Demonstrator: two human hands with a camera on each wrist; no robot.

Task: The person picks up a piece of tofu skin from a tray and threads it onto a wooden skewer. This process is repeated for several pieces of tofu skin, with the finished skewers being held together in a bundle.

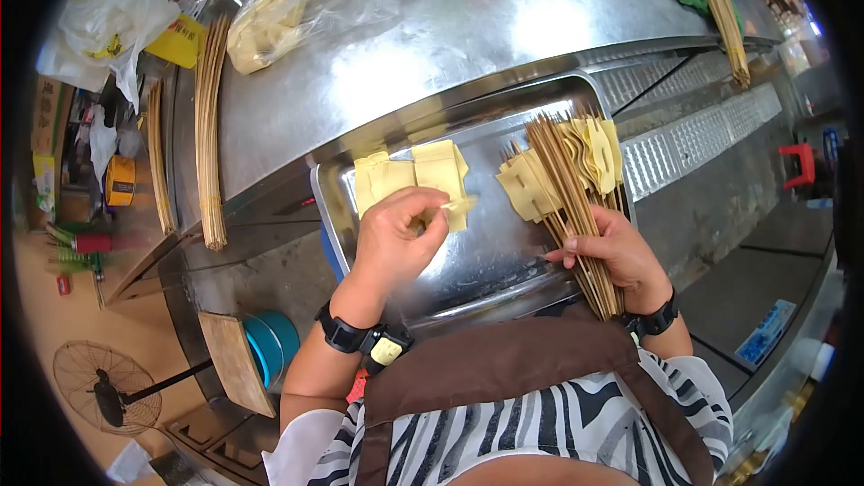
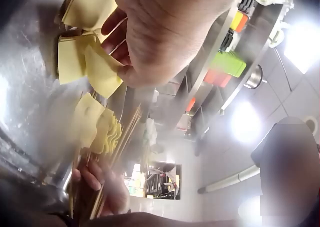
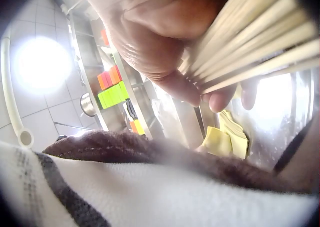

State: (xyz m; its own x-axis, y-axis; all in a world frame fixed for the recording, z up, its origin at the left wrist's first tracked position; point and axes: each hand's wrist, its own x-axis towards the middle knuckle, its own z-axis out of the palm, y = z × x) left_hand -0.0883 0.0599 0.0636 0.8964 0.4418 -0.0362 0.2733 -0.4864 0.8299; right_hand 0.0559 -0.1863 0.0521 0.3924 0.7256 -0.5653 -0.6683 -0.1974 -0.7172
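My left hand (image 1: 402, 232) pinches a thin yellow sheet (image 2: 102, 71) between thumb and fingers, above stacks of yellow sheets (image 1: 382, 177) at the left of a metal tray (image 1: 335, 232). At the tray's right side my right hand (image 1: 616, 256) grips a bundle of thin wooden skewers (image 1: 576, 216). Folded yellow sheets (image 1: 589, 155) are threaded on skewers near their upper ends, beside the bare sticks. In the right wrist view the fingers curl round the skewers (image 3: 250, 41), with yellow sheets (image 3: 227, 137) in the tray beyond.
Behind the tray stretches a steel counter (image 1: 468, 9) with a clear plastic bag (image 1: 279, 13) of yellow sheets. Skewer bundles (image 1: 211, 135) lie at the left, another (image 1: 725, 27) at the back right. A wooden board (image 1: 236, 362), blue bucket (image 1: 270, 346) and fan (image 1: 106, 396) stand lower left.
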